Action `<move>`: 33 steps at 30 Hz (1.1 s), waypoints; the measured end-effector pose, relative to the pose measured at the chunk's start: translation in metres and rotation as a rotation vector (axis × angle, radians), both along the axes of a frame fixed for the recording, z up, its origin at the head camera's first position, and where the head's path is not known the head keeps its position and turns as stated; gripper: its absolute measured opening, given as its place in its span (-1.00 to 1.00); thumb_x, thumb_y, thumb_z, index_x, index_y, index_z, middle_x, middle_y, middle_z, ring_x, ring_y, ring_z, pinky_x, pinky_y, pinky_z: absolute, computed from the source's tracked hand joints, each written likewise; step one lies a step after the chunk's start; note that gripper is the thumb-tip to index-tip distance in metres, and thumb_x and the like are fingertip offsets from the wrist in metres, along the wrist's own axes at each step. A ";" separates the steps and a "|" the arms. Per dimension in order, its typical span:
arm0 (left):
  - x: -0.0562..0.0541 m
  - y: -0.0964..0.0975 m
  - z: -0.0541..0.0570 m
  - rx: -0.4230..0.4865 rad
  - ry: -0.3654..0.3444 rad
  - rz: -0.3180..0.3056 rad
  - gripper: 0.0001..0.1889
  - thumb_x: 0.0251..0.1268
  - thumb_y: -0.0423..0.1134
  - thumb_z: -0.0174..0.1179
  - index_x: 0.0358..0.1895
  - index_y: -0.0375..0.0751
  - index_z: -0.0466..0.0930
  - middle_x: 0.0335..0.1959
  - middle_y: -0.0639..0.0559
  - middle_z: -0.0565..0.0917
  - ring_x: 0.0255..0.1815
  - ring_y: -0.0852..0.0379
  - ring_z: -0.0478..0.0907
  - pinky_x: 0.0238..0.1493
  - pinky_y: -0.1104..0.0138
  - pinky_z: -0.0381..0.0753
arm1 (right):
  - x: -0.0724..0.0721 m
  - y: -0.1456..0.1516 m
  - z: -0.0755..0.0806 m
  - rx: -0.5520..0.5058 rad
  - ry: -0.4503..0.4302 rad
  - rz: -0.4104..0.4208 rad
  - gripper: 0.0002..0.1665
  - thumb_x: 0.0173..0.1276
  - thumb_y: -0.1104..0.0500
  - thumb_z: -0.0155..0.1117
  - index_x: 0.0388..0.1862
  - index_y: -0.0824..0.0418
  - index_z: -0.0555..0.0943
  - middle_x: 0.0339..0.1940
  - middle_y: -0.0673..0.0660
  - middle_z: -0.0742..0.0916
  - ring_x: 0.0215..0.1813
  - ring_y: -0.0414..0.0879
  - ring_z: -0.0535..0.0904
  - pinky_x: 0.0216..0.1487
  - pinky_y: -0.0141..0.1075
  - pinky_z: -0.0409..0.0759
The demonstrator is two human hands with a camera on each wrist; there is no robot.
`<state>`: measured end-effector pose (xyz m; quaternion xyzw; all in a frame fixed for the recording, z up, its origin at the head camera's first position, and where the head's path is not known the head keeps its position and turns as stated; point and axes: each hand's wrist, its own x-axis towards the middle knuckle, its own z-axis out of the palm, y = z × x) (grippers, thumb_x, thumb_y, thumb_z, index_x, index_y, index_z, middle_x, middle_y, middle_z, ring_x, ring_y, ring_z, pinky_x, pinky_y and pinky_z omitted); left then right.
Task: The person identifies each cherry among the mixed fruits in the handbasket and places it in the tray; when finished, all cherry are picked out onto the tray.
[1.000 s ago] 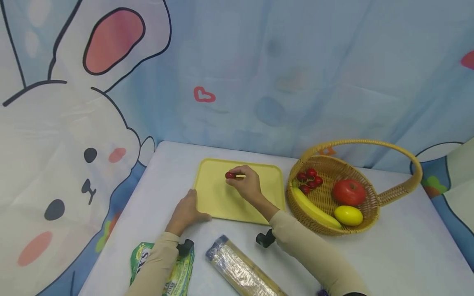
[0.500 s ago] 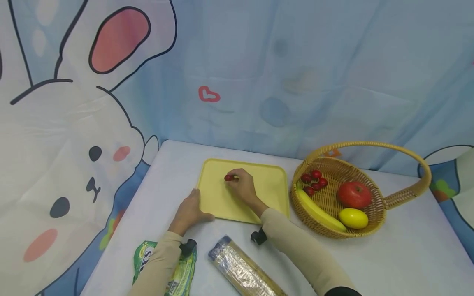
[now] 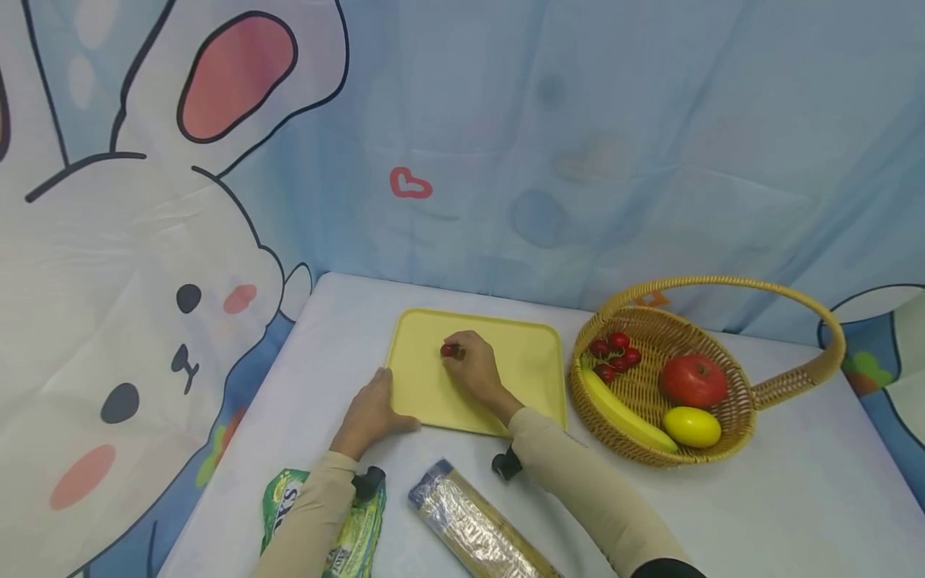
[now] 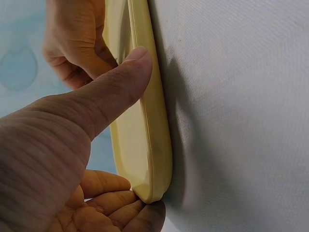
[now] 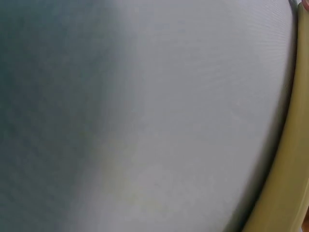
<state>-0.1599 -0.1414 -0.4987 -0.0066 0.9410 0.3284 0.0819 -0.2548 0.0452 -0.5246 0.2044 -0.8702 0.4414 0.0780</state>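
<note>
A yellow rectangular tray (image 3: 520,385) lies on the white-covered table. My left hand (image 3: 368,413) grips its near left corner. In the left wrist view the thumb (image 4: 120,77) presses the rim and the other fingers bend round the corner. Over the tray, my right hand (image 3: 473,365) pinches a small, dark red, cherry-like fruit (image 3: 450,351) between thumb and fingertips. In the right wrist view the tray's edge (image 5: 285,169) runs down the right side, and most of the hand is out of frame.
A wicker basket (image 3: 740,417) with a tall handle stands right of the tray. It holds several small red fruits (image 3: 614,353), a banana (image 3: 625,413), a pomegranate (image 3: 694,381) and a lemon (image 3: 691,427). Nearer lie a green packet (image 3: 354,534) and a long clear-wrapped pack (image 3: 477,526).
My right hand has lowered slightly toward the tray with the red fruit still pinched. My left hand keeps its hold on the corner. The head view has shifted slightly.
</note>
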 end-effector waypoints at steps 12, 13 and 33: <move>0.003 0.001 0.004 0.016 -0.005 0.000 0.17 -0.16 -0.11 0.62 0.45 -0.62 0.07 0.43 -0.49 0.28 0.31 -0.35 0.43 0.39 -0.04 0.41 | 0.004 0.009 0.016 0.038 -0.066 0.015 -0.62 0.15 0.38 0.46 -0.01 0.38 0.70 0.07 0.29 0.70 0.16 0.16 0.60 0.13 0.01 0.65; 0.003 0.001 0.004 0.011 -0.002 -0.002 0.17 -0.16 -0.10 0.62 0.44 -0.63 0.08 0.43 -0.50 0.28 0.32 -0.36 0.42 0.39 -0.05 0.41 | 0.004 0.011 0.018 0.040 -0.076 0.019 -0.61 0.15 0.37 0.46 0.00 0.38 0.70 0.08 0.29 0.69 0.18 0.17 0.59 0.13 0.02 0.65; 0.003 0.002 0.003 0.003 -0.003 0.008 0.18 -0.18 -0.09 0.62 0.45 -0.61 0.08 0.46 -0.48 0.25 0.37 -0.36 0.38 0.42 -0.05 0.37 | 0.022 0.090 0.067 0.054 -0.143 0.066 -0.69 0.29 0.31 0.39 0.02 0.35 0.69 0.04 0.27 0.72 0.07 0.16 0.68 0.03 -0.11 0.73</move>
